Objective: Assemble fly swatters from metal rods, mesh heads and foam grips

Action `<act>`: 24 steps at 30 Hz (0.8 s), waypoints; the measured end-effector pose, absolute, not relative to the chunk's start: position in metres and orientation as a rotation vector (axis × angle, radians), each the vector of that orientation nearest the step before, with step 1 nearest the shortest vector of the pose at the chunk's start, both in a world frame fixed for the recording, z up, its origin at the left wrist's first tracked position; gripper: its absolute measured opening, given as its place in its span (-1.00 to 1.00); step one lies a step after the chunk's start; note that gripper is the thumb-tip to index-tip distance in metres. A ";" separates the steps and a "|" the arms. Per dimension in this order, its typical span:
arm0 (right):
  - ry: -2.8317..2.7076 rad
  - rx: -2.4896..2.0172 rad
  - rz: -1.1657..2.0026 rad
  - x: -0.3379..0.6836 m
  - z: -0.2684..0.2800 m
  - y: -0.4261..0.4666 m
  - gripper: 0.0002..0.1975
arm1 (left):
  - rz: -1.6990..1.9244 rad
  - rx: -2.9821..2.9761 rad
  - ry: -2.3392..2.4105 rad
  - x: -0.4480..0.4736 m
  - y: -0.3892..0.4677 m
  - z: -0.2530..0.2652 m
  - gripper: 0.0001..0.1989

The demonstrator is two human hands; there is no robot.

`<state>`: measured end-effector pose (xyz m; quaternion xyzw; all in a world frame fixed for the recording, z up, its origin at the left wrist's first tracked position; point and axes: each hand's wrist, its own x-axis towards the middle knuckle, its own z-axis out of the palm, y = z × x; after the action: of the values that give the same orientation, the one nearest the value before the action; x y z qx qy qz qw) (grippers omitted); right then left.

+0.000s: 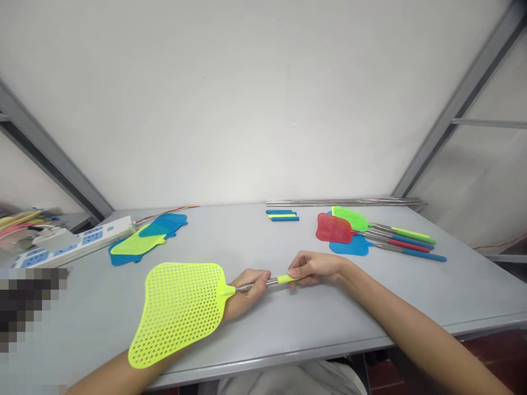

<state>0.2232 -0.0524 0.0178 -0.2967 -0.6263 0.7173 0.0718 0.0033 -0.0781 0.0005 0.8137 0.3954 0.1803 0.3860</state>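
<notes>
A yellow-green fly swatter point(181, 312) is held across the front of the table, its perforated head to the left over my left forearm. My left hand point(250, 288) is closed around the swatter's metal rod, close to the head. On the other end, my right hand point(310, 269) pinches the yellow grip sleeve point(285, 279), which sits on the end of the rod. The sleeve's far end is hidden behind my right fingers.
Loose blue and yellow swatter heads point(140, 244) lie at left beside a white power strip point(94, 238). Several grip sleeves point(284, 218) and metal rods point(329, 202) lie at the back. Assembled swatters, including a red swatter point(334, 227), are stacked at right. A pixelated patch covers the left edge.
</notes>
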 end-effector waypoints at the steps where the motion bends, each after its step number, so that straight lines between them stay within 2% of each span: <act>1: -1.876 -0.881 2.175 0.222 0.018 -0.053 -0.66 | 0.442 2.081 1.012 0.003 -0.078 0.001 -0.59; 10: -1.813 -0.915 2.205 0.220 0.017 -0.052 -0.66 | 0.462 2.083 1.023 0.005 -0.079 0.005 -0.60; 16: -1.700 -0.920 2.182 0.214 0.018 -0.051 -0.64 | 0.616 1.918 1.168 0.005 -0.069 0.013 -0.58; 21: -1.626 -0.911 1.981 0.210 0.024 -0.054 -0.64 | 0.666 1.798 1.013 0.005 -0.063 0.016 -0.55; 24: -1.588 -0.948 1.795 0.210 0.024 -0.053 -0.63 | 0.574 2.003 0.993 0.008 -0.070 0.019 -0.58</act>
<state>0.2103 -0.0531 0.0238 -0.3534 -0.5918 0.6690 0.2781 0.0084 -0.0695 0.0188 0.7934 0.3935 0.2273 0.4049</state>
